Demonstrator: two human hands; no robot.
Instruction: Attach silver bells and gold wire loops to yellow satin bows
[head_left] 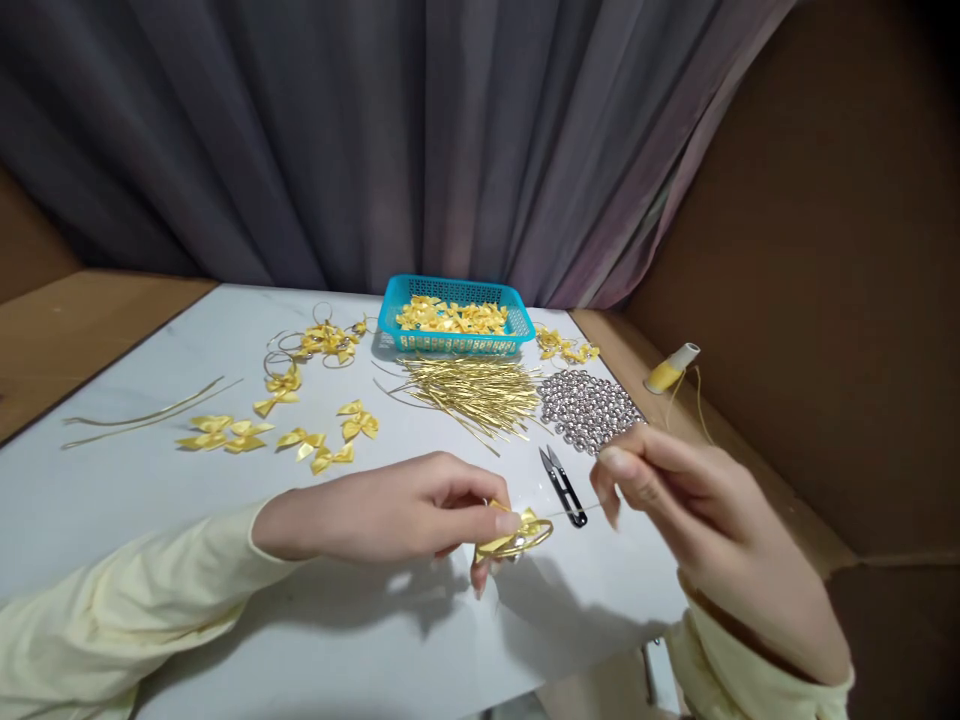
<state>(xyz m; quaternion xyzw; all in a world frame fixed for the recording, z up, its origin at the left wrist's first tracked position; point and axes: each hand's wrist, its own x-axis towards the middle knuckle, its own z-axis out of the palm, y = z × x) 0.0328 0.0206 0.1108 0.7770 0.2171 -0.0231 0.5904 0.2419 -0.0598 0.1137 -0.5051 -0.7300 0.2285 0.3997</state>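
My left hand pinches a yellow satin bow with a gold loop against it, just above the white table. My right hand is raised to the right of the bow, fingers pinched on a thin yellow thread that runs taut from the bow to the fingers. Black thread snips lie on the table between both hands. A yellow thread spool lies on the wooden ledge at the right, its thread trailing toward my right hand.
A blue basket of yellow bows stands at the back. In front lie a pile of gold wires and a heap of silver bells. Loose bows, finished bows on rings and gold strips lie left. Grey curtain behind.
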